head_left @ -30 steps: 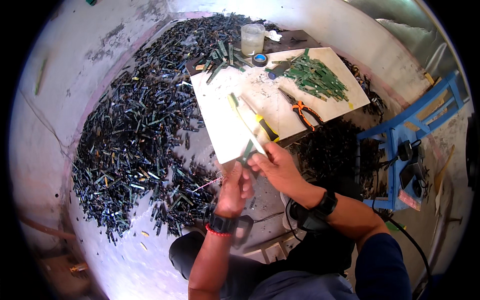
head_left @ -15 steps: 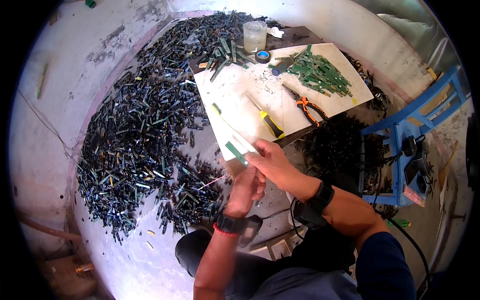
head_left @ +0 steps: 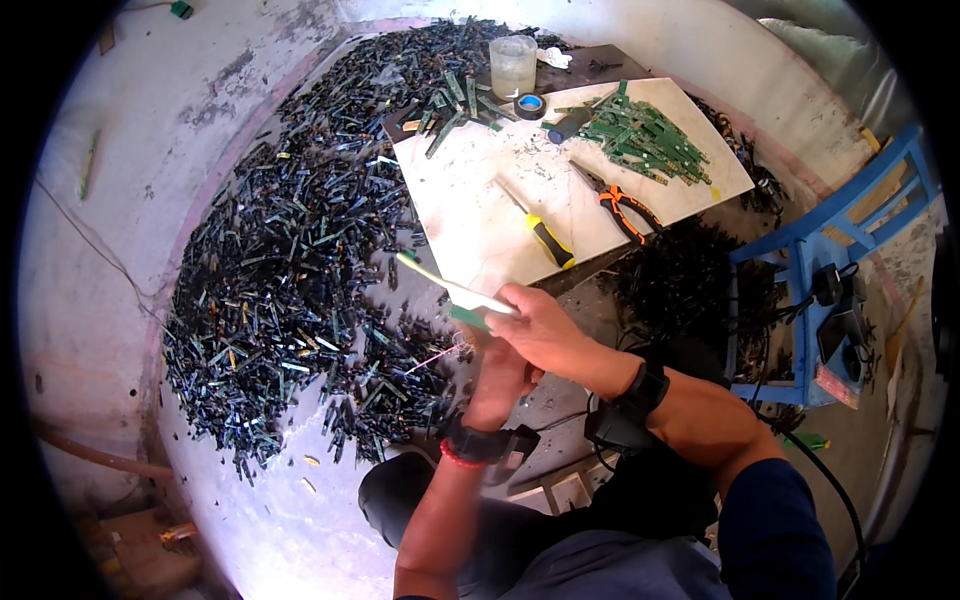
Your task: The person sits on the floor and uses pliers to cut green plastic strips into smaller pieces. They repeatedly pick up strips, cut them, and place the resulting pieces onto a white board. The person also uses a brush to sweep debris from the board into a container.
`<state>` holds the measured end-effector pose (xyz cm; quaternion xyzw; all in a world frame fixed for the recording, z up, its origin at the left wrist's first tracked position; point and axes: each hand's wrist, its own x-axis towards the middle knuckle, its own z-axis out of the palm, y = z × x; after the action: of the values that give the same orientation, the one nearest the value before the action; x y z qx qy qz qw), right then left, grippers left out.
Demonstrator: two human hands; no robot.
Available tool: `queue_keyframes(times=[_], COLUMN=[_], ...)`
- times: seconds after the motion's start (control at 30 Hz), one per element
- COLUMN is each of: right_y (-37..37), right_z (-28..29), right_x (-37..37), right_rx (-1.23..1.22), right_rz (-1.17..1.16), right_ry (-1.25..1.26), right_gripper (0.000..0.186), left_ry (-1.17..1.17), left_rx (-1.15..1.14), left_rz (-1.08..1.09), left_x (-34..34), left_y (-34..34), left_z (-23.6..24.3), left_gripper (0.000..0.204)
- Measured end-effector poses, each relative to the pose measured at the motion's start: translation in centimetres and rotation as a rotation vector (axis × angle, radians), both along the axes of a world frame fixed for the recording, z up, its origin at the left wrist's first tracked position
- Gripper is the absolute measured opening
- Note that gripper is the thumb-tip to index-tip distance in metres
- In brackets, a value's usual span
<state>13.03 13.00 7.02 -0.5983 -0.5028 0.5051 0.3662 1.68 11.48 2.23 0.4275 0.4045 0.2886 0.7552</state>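
My right hand (head_left: 545, 332) grips a brush (head_left: 450, 287), my left hand (head_left: 500, 378) a green strip (head_left: 467, 317); ahead, the pale board (head_left: 466, 215) has open room inside its edge.

Smooth plastic forms the brush (head_left: 470, 294) and a smooth face the green strip (head_left: 467, 317), while pliers (head_left: 608, 196) in dull metal and rubbery plastic lie on a smudged, smooth worktop (head_left: 465, 200); rough, flaking plaster covers the wall (head_left: 125, 235).

The right hand (head_left: 543, 328), fingers curled, overlaps the left hand (head_left: 498, 380) by the near corner of the bench (head_left: 475, 235); forearms (head_left: 440, 525) converge.
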Motion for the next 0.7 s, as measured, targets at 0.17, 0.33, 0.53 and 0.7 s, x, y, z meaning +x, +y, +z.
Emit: queue_keyframes(times=[0.17,0.33,0.53,0.7], right_y=[0.3,1.8,1.2,1.2], right_z=[-1.7,0.3,1.6,0.7], right_x=[0.0,3.2,4.0,4.0], right_rx=[0.279,0.285,0.278,0.438], right_rz=[0.014,0.148,0.402,0.445], right_ry=[-0.160,-0.156,-0.252,-0.286], right_gripper=[0.018,0.017,0.017,0.013], left_ry=[-0.109,-0.132,-0.150,-0.061], left_rx=[-0.007,-0.151,-0.163,-0.124], left_rz=[-0.035,-0.017,0.115,0.094], left_x=[-0.2,-0.7,-2.1,-2.1], left_y=[0.0,0.2,1.1,0.9], left_z=[-0.6,0.7,1.4,0.7], left_gripper=[0.028,0.033,0.043,0.043])
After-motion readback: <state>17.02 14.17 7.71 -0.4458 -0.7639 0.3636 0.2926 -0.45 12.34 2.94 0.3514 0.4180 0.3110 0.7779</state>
